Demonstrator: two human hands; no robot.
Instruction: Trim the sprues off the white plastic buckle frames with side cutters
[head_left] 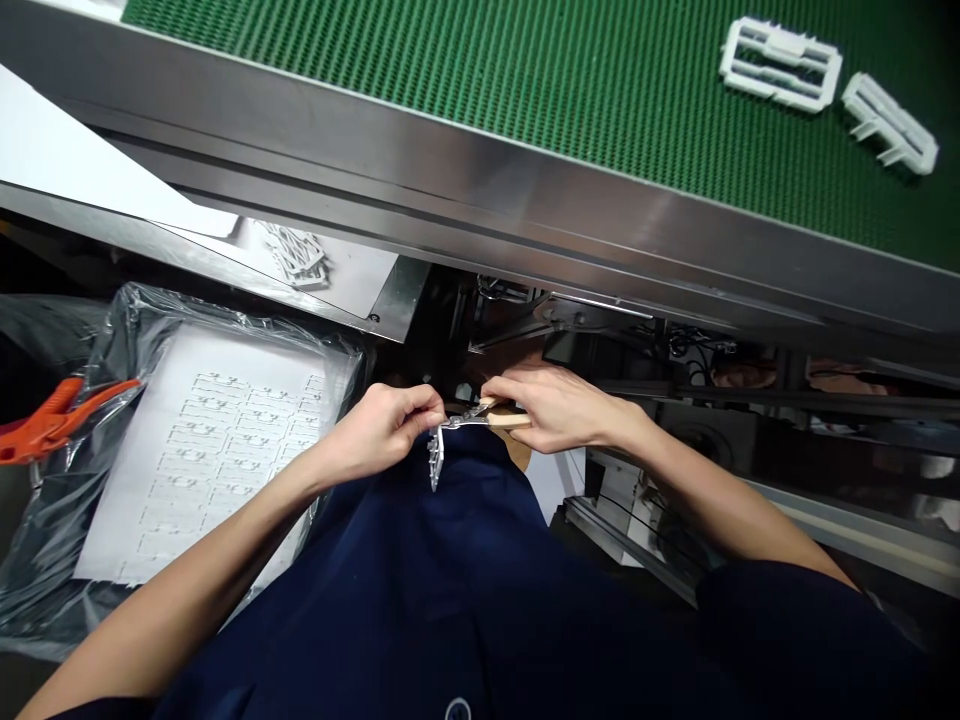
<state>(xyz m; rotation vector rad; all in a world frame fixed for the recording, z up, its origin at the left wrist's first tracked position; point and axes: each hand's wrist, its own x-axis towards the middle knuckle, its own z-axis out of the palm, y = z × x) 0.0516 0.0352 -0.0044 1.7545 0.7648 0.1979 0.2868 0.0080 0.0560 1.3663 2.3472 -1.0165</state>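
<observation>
Between both hands [397,425] — a white, slatted part [436,456].

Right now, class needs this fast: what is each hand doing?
Left hand: closed, pinching a white plastic part.
Right hand: closed around pliers.

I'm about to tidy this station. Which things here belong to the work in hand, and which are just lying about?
In the work:
white part, in the left hand
pliers, in the right hand
probably the similar white pieces on the green surface

Lying about, apparently:
orange tool
patterned sheet
</observation>
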